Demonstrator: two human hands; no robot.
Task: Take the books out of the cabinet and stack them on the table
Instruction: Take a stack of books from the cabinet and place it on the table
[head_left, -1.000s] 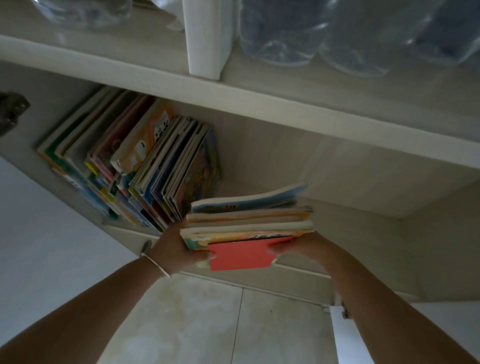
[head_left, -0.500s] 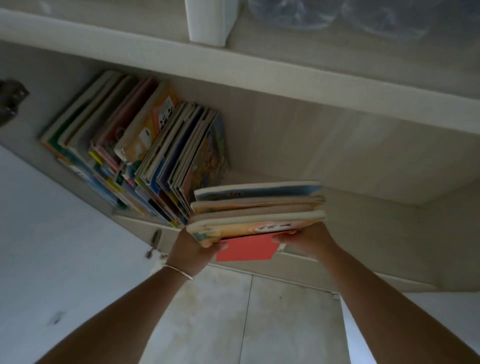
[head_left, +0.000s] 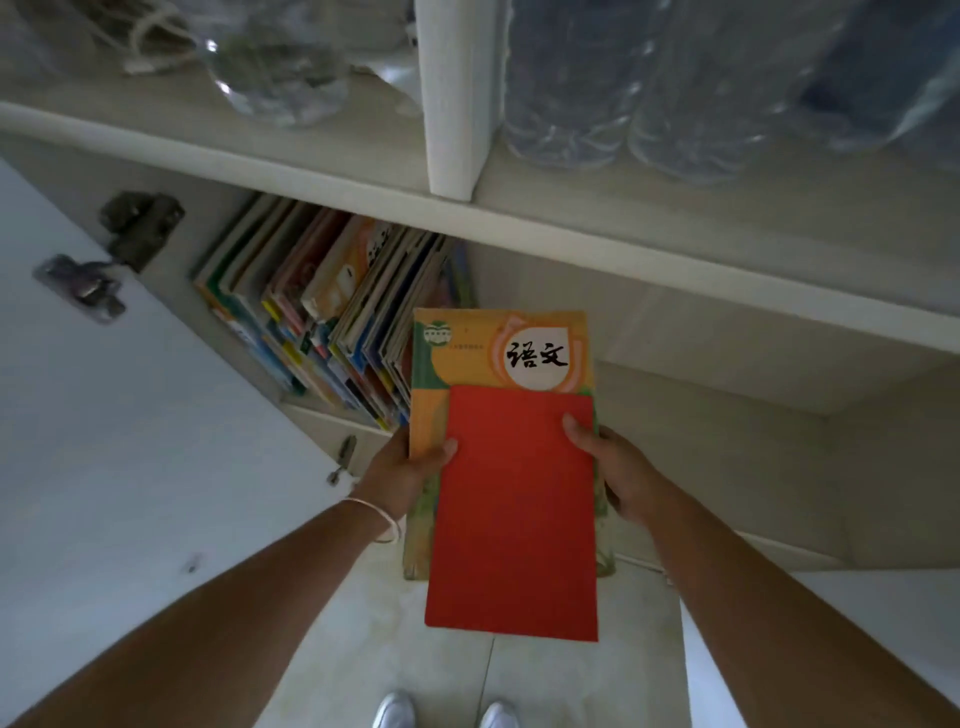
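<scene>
I hold a flat stack of books (head_left: 498, 358) in front of the cabinet, an orange-and-green textbook cover facing up, with a red booklet (head_left: 517, 514) lying on top. My left hand (head_left: 402, 475) grips the stack's left edge, thumb on the red booklet. On the right edge my right hand (head_left: 618, 467) grips it, thumb on top too. Several more books (head_left: 322, 312) stand leaning in the cabinet's lower compartment (head_left: 701, 358), left of the stack. No table is in view.
The open cabinet door (head_left: 130, 415) with its hinge (head_left: 111, 254) stands at my left. Another white door (head_left: 831, 649) is at the lower right. The shelf above (head_left: 675, 223) carries clear plastic bottles (head_left: 639, 88). Tiled floor and my shoes (head_left: 441, 712) lie below.
The held stack has come out of the cabinet toward me and now shows its top face instead of its edge. The view has dropped to show the floor and my shoes.
</scene>
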